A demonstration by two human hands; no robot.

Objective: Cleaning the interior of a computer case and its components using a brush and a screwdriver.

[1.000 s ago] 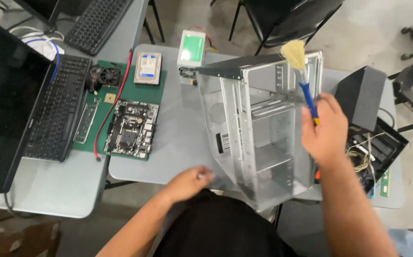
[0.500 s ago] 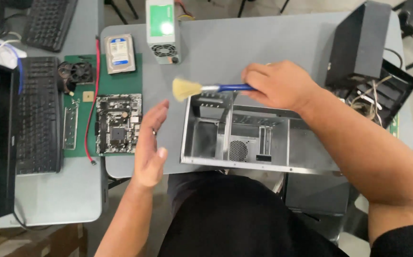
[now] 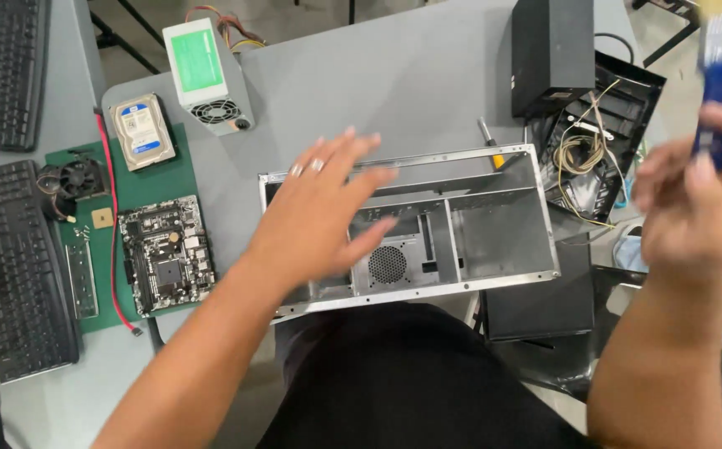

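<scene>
While the left hand [image 3: 315, 212] hovers flat with its fingers spread, holding nothing, it hangs over the left half of the case [image 3: 494, 224], a bare metal computer shell lying open side up on the grey table [image 3: 394, 75] right in front of the person. Two rings show on that hand's fingers. Off to the right, the right hand [image 3: 698, 195] is raised clear of the table and closed around the blue handle of a brush [image 3: 720, 58], whose pale bristles point up and run out of the top edge of the view. Inside the case, a round vent grille [image 3: 388, 263] sits in the near wall, with upright dividers just right of it. A screwdriver [image 3: 489, 141] lies against the far rim of the case. Beyond it stands a black box [image 3: 551, 51], and right of that a black panel [image 3: 606, 125] holds loose wires. At the table's far left corner lies a power supply [image 3: 207, 75] with a green label and a small fan. Left of the case, a green mat [image 3: 149, 179] carries a hard drive [image 3: 141, 130], a cooler fan [image 3: 76, 177], a motherboard [image 3: 165, 254] and a red cable [image 3: 111, 224]. Black keyboards [image 3: 16, 266] lie further left.
</scene>
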